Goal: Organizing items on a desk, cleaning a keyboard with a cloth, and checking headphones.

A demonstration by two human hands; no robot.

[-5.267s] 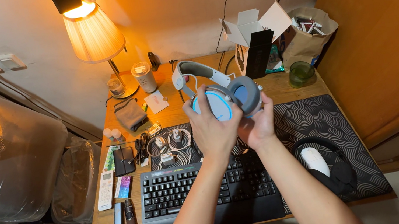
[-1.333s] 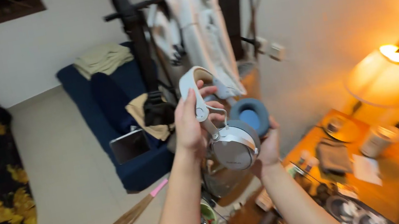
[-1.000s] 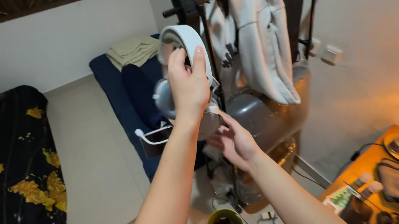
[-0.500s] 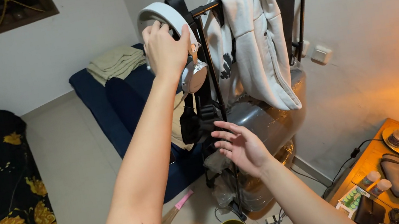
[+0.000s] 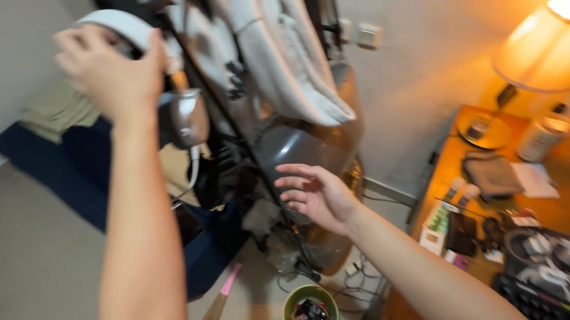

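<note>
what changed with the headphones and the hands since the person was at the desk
The white headphones went from both hands over the keyboard up to the end of the black clothes rack. The right hand let go and now hangs open below; the left hand still grips the headband. The white hoodie stays draped on the rack, and the lamp stays lit.

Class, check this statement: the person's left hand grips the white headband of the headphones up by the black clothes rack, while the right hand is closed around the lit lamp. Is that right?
Not quite. In the head view the right hand is open, fingers spread, holding nothing; the lit lamp stands apart on the desk. The left hand does grip the headphones by the black clothes rack.
</note>
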